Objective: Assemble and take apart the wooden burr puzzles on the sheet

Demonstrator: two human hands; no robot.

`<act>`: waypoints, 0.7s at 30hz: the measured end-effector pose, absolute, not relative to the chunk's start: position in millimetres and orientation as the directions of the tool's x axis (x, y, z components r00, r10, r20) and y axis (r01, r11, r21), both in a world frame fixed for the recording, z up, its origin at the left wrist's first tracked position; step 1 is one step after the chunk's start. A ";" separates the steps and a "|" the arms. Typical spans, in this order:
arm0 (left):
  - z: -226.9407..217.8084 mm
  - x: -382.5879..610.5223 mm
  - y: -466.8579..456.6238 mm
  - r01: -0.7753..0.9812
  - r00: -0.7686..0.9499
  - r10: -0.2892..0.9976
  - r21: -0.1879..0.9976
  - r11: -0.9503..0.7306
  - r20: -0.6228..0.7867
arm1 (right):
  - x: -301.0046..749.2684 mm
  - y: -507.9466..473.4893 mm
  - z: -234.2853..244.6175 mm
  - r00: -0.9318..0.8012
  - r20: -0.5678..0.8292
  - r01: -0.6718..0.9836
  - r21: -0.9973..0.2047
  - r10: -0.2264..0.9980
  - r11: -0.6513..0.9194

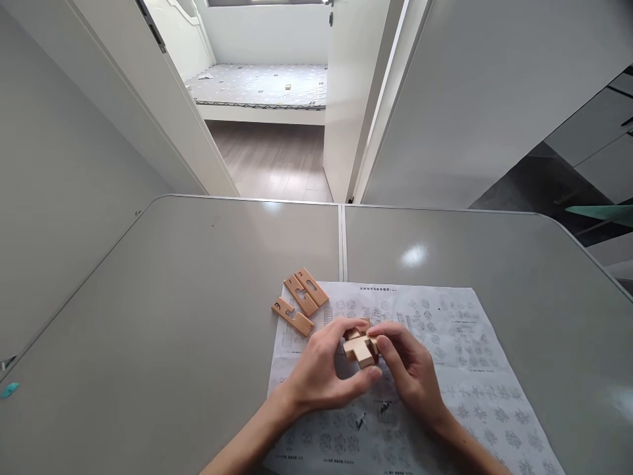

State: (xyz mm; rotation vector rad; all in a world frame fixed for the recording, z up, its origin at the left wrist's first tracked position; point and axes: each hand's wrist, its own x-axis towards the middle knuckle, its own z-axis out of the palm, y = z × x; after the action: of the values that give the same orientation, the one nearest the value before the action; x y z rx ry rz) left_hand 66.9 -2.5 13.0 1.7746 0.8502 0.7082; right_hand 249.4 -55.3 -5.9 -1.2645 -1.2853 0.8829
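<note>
A small wooden block puzzle (360, 349), made of interlocking light pieces, is held between both hands above a printed sheet (475, 382). My left hand (333, 369) curves around its left side, thumb below and fingers over the top. On the right, my right hand (408, 366) pinches a piece at the puzzle's edge with thumb and forefinger. Some of the puzzle's far side is hidden by the fingers. Beyond my left hand lie three flat notched wooden pieces, marked 1 (301, 295), 2 (312, 287) and 3 (293, 316); the first two lie side by side.
The grey table (173, 316) has a seam strip (342, 237) down its middle. Puzzle diagrams cover the sheet. A teal object (10, 390) is at the far left. Past the table's far edge, an open door (353, 92) shows a bed (262, 86).
</note>
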 end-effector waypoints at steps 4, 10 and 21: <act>14.3 67.5 -4.5 0.264 0.671 0.737 0.903 -0.339 0.080 | 249.0 -56.7 -5.6 0.093 0.275 0.239 -0.939 0.957 0.246; 12.7 69.5 -5.5 0.318 0.643 0.765 0.893 -0.318 0.044 | 248.6 -58.0 -7.6 0.026 0.334 0.271 -0.910 0.942 0.315; 4.9 72.1 -7.5 0.259 0.679 0.724 0.882 -0.393 0.123 | 247.6 -60.2 -4.5 -0.061 0.306 0.356 -0.882 0.950 0.308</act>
State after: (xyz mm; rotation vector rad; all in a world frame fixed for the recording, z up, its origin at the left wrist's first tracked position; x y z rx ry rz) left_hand 72.1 -7.5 4.9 1.9599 0.7624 0.6288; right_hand 247.6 -60.2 -4.5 -1.2176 -1.6087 0.7708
